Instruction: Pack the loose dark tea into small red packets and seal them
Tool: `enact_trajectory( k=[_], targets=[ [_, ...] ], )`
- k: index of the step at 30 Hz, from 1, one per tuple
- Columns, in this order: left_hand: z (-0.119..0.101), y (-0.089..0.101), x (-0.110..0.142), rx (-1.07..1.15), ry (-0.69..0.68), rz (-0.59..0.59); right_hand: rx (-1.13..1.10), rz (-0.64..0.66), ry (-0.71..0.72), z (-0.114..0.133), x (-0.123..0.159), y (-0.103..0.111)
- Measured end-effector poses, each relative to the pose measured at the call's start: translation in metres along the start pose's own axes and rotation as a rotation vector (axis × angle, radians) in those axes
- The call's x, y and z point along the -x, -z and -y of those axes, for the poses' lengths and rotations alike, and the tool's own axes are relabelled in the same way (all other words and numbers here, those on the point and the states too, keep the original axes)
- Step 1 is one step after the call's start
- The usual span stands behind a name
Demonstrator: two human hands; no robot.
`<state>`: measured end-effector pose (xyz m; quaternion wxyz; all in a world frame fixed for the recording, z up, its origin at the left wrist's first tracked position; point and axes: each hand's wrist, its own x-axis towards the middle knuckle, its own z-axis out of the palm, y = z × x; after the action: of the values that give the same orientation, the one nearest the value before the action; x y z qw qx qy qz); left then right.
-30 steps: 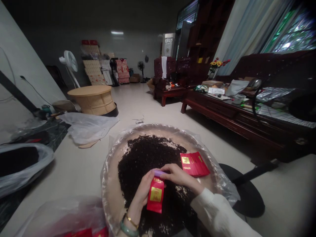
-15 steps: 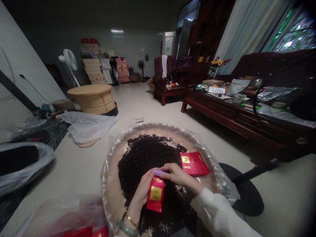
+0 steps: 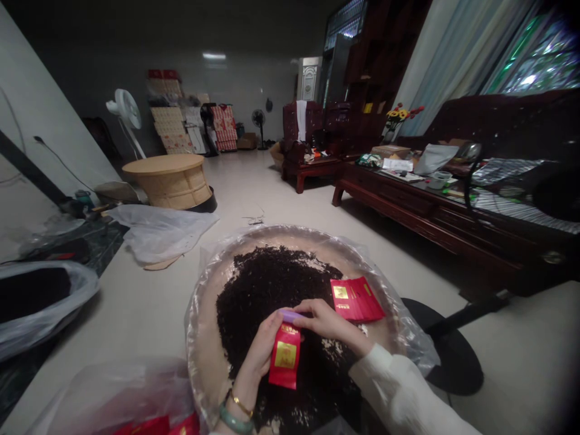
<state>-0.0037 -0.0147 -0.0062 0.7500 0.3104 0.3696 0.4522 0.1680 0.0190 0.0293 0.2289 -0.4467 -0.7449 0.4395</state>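
My left hand [image 3: 263,345] is closed around the side of a red packet [image 3: 284,355] with a gold panel, which hangs slanted over the dark loose leaves [image 3: 272,284]. Across the packet's top edge lies a small, smooth purple tool [image 3: 290,315], whose exact kind I cannot make out. My right hand [image 3: 321,319] pinches the right end of that tool, and the left fingers touch its other end. A fanned stack of flat red packets [image 3: 357,300] rests right of the leaves, in the round plastic-lined tray [image 3: 206,308].
At lower left, a clear plastic bag [image 3: 136,386] holds red packets. Behind it stands a lined container [image 3: 81,287] of dark material. A black fan base [image 3: 457,356] is close on the right, near a long wooden table [image 3: 408,205]. A round wicker stool [image 3: 170,181] stands farther off.
Both hands keep the same grip on the packet and the purple tool. Only a very slight shift of the camera view shows.
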Motion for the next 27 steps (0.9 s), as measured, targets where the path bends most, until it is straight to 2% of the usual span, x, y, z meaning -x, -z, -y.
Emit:
enact_trajectory(
  k=[13,18,21,25,27],
  targets=[
    [0.001,0.002,-0.003,-0.003,-0.015,-0.009,0.074,-0.030,0.023,0.003,0.000,0.000],
    [0.004,0.000,-0.005,-0.013,0.091,-0.040,0.123,-0.083,0.028,0.007,-0.001,0.001],
    [0.007,0.000,-0.006,-0.037,0.125,-0.040,0.137,-0.073,0.002,0.008,-0.001,0.000],
    [0.008,0.000,-0.005,-0.047,0.108,-0.051,0.070,-0.095,-0.029,-0.003,-0.002,0.007],
    [0.007,0.000,-0.004,-0.033,0.114,-0.072,0.043,-0.178,-0.058,-0.018,-0.002,0.016]
  ],
)
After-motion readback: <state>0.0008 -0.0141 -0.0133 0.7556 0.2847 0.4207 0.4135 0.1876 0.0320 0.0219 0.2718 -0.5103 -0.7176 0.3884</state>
